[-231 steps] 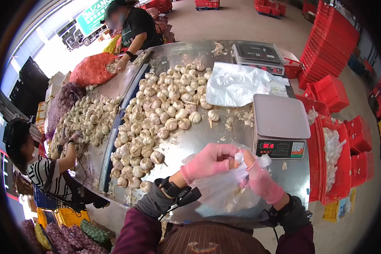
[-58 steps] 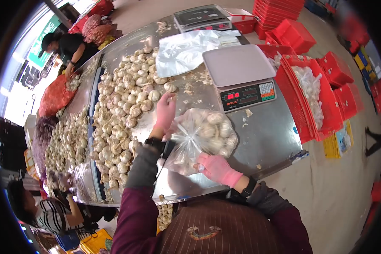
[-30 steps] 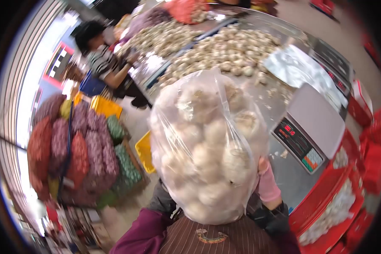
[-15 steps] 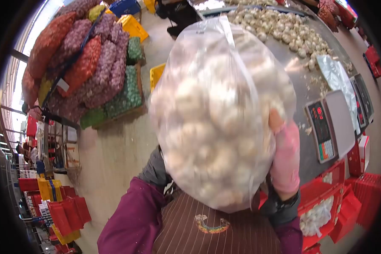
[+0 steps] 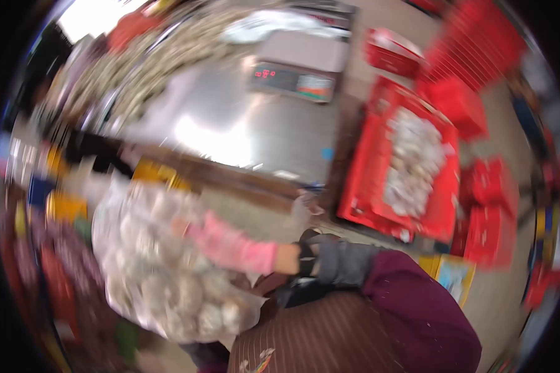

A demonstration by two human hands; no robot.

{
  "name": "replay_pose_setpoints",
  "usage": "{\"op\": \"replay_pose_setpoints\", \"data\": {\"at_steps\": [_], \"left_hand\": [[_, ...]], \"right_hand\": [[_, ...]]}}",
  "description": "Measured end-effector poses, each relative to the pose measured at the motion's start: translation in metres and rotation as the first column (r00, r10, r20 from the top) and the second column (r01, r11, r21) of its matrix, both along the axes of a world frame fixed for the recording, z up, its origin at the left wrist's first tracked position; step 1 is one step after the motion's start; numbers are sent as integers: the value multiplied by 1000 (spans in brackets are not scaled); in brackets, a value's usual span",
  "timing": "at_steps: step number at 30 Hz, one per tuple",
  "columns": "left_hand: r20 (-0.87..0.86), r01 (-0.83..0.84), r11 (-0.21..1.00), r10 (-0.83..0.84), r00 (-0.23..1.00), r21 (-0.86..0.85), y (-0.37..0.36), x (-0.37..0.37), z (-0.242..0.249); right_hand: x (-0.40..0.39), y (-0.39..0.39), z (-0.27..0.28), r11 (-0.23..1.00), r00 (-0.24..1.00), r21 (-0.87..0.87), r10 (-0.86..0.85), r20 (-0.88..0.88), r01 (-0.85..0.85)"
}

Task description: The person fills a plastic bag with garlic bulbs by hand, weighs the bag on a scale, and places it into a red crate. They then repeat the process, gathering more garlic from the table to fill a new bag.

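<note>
Half-curled pink-gloved right hand [image 5: 230, 244] holds bulging clear-plastic garlic bag [image 5: 152, 273] over pale floor [image 5: 252, 214], outside grey steel surface [image 5: 286, 137]'s near edge; left hand's state indeterminable.

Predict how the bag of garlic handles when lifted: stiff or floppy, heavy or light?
The bag will likely sag and shift: it looks like thin, see-through plastic bulging around the bulbs. Probably fairly heavy, since many bulbs fill it. It may slump or roll if set down, given its lumpy outline.

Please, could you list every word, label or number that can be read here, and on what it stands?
No text can be read with certainty.
Front scale, display: red digits, too blurred.
Front scale, keypad: marks too small and blurred.
</note>
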State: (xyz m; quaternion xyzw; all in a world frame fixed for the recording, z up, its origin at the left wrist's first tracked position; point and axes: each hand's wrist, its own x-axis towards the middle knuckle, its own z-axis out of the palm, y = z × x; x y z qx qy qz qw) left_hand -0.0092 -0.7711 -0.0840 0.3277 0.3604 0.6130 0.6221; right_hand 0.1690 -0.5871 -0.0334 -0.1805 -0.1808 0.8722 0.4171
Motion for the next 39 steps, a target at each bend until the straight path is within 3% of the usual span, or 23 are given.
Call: {"op": "replay_pose_setpoints", "data": {"at_steps": [2, 5, 9, 12, 14, 15, 16, 17, 19, 20, 21, 22, 23, 24, 25, 27, 29, 32, 33, 35, 37, 38, 39], "left_hand": [[-16, 229, 973, -228, 973, 22, 64, 28, 6], [-71, 435, 900, -432, 899, 21, 125, 94, 17], [-129, 587, 810, -583, 802, -9, 174, 192, 22], [-140, 648, 761, -646, 750, -34, 208, 290, 23], [-142, 669, 742, -668, 730, -49, 231, 392, 28], [-148, 679, 732, -679, 719, -61, 234, 419, 28], [-885, 758, 652, -340, 318, 22, 250, 469, 32], [-735, 761, 644, -551, 396, -72, 252, 530, 38], [-36, 733, 611, -775, 631, -299, 234, 642, 53], [3, 796, 546, -824, 566, -262, 233, 681, 36], [-474, 867, 489, -789, 391, -99, 259, 695, -30], [-375, 734, 547, -830, 413, -403, 242, 730, -21], [-558, 660, 678, -700, 446, -323, 228, 760, -38], [-949, 869, 477, -194, 250, 131, 248, 765, -122], [-642, 787, 616, -612, 461, -22, 235, 788, -162], [-417, 691, 575, -811, 410, -437, 211, 829, -163], [-397, 650, 576, -816, 420, -495, 192, 857, -210], [-716, 788, 455, -697, 24, -416, 189, 861, -259], [-712, 776, 476, -700, 50, -414, 185, 856, -260], [-763, 885, 337, -646, -30, -321, 194, 838, -254], [-870, 915, 295, -481, -107, -276, 204, 809, -228], [-937, 956, 229, -336, -101, -185, 213, 786, -204], [-812, 944, 329, -541, 218, 33, 217, 759, -179]], "right_hand": [[38, -4, 24, 991, 834, 135, -54, 549, -25], [111, 0, 4, 991, 899, 115, 17, 438, -75], [222, -25, -41, 957, 939, 126, -282, 196, 261], [342, -56, -29, 868, 883, -189, -469, -5, 460], [411, -73, -53, 739, 738, 4, -674, 36, 674], [444, -84, -67, 552, 499, 385, -834, 236, 740], [475, -98, -75, 346, 166, 722, -936, 311, 600], [505, -112, -84, 338, 147, 716, -937, 317, 611], [561, -141, -97, 500, 496, 60, -865, 73, 864], [584, -160, -93, 472, 358, 279, -855, 375, 836], [606, -180, -90, 487, 132, 477, -787, 602, 732], [631, -193, -118, 303, 370, -232, -860, 350, 924], [657, -233, -174, 166, 363, -407, -801, 476, 898], [669, -255, -144, 33, 253, -367, -782, 570, 930], [675, -290, -157, -39, 133, -294, -831, 541, 955], [685, -337, -153, -222, -38, -282, -841, 539, 933], [691, -373, -156, -380, -114, -344, -796, 594, 859], [686, -369, -145, -451, -175, -320, -764, 621, 833], [681, -371, -154, -427, -155, -312, -765, 625, 849], [685, -360, -187, -77, 19, -380, -970, 243, 922], [675, -273, -132, -204, 91, -436, -819, 566, 876], [672, -242, -123, -97, 165, -424, -826, 539, 901], [668, -215, -123, 20, 246, -405, -822, 514, 914]]}}
